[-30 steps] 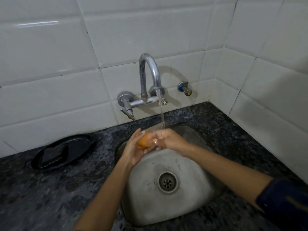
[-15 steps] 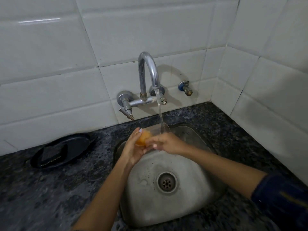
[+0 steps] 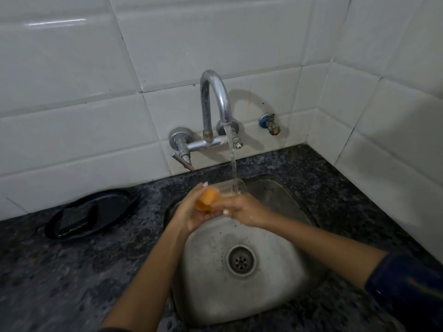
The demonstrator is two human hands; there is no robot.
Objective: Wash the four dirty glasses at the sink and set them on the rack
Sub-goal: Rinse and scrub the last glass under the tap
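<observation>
Glass (image 3: 233, 189), clear and tilted on its side, held between both hands above the back part of the steel sink (image 3: 215, 295), its open mouth turned away from the person and meeting the water stream (image 3: 232, 159). Left hand (image 3: 191, 214): fingers curled round an orange sponge (image 3: 206, 200), which it presses against the near end of the glass. Right hand (image 3: 244, 209): fingers curled round the body of the glass from the right side; skin wet. The two hands touch at the fingertips below the glass. Faucet (image 3: 215, 104): chrome, wall-mounted, curved spout directly beyond the hands, running. Small valve (image 3: 269, 123) with a blue collar on the tiled wall (image 3: 72, 80), beyond and to the right of the right hand. Drain strainer (image 3: 241, 260): in the sink floor, nearer the person than the hands, between the two forearms. Black oval dish (image 3: 107, 212): on the dark speckled worktop (image 3: 60, 283), well to the left of the left hand, carrying a dark rectangular pad (image 3: 76, 215). Dark blue sleeve (image 3: 405, 288) covers the right upper arm at the lower right edge.
</observation>
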